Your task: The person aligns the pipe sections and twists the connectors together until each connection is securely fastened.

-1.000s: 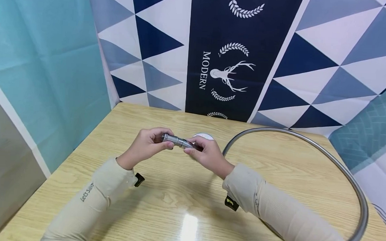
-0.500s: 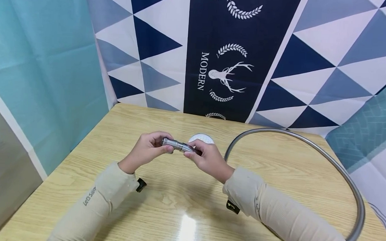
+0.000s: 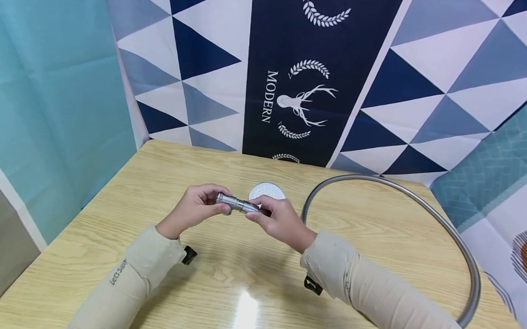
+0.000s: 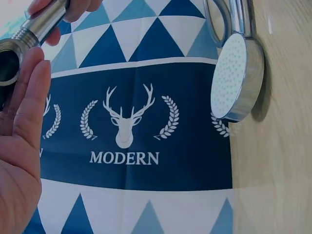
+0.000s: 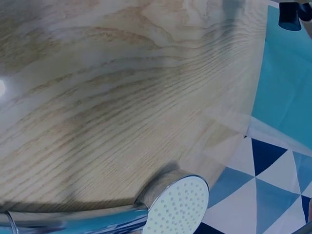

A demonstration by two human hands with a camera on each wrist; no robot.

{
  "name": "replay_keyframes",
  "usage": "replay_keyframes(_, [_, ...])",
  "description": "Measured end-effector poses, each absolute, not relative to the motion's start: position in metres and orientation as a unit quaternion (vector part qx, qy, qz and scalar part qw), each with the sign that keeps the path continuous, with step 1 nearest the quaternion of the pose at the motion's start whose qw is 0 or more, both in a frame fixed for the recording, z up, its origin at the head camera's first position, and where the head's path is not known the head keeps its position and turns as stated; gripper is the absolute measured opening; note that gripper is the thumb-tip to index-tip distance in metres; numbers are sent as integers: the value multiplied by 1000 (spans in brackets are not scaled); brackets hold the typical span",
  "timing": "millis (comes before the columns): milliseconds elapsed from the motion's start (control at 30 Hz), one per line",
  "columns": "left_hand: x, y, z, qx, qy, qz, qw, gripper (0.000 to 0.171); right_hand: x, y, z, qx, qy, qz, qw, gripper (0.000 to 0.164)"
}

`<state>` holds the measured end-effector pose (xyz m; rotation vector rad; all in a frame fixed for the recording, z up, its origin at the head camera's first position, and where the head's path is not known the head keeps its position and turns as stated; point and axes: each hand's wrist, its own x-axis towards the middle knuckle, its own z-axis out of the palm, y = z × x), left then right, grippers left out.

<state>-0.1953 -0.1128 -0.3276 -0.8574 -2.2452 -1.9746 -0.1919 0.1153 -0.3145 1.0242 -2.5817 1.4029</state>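
Above the table, my left hand (image 3: 195, 210) grips a silver metal pipe fitting (image 3: 230, 201) by its left end, thumb along the near side. My right hand (image 3: 285, 224) pinches a smooth tapered metal end piece (image 3: 250, 207) that lines up with the fitting. In the left wrist view the fitting shows threads (image 4: 22, 36) and a round, dark-mouthed side opening, beside the fingers of my left hand (image 4: 22, 156). Behind the right hand lies a shower head (image 3: 267, 190) with a white dotted face, seen whole in the left wrist view. The right palm hides the end piece's far end.
A silver shower hose (image 3: 442, 221) loops over the right side of the wooden table (image 3: 187, 303) and passes behind the right sleeve. Patterned cloth (image 3: 289, 87) hangs along the back edge, teal cloth (image 3: 59, 77) at the left.
Both hands have come slightly lower with the fitting, so more of the shower head shows behind them. The head view has turned a little to the right. Both grips stay the same.
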Motion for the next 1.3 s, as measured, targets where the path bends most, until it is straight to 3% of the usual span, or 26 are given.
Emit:
replay_keyframes(733, [-197,-112,-330,-304,-700,-646,14,62,-193,118,-311,333,-844,420,-20,17])
replay_keyframes(867, [-198,-112,-329,-305,-700,-646,14,62,-192,118,-314,340,-823,455,1,19])
replay_keyframes(1033, [-199,-113,-328,-304,-700,-646,16,62,-192,116,-317,348,-799,489,47,9])
replay_keyframes(1300, [-195,-111,-331,-306,-699,-646,22,58,-188,119,-320,363,-799,473,76,22])
